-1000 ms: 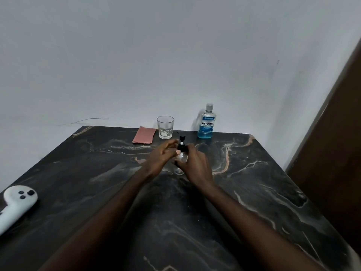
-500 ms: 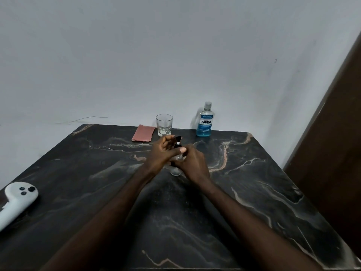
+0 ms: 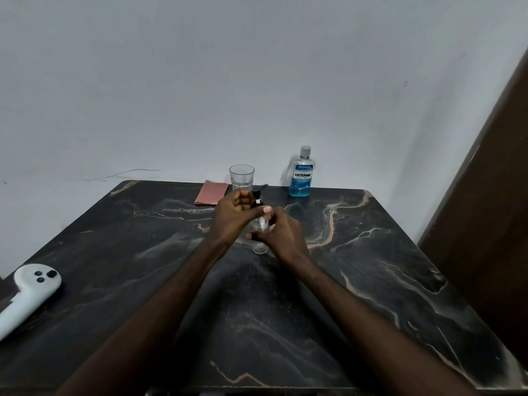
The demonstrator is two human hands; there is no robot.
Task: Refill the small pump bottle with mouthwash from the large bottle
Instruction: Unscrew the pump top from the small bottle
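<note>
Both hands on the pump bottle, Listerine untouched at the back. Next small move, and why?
Probably keep twisting the black pump top off: the left hand pinches it, the right hand steadies the clear small bottle, and the large bottle stands capped by the wall.

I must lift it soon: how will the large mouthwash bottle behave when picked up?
The large mouthwash bottle is probably light, since only its bottom holds blue liquid. It looks like rigid plastic. Being tall and narrow, it may tip if pushed.

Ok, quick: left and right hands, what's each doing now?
Left hand: closed on the black pump top.
Right hand: closed on the small pump bottle.
</note>
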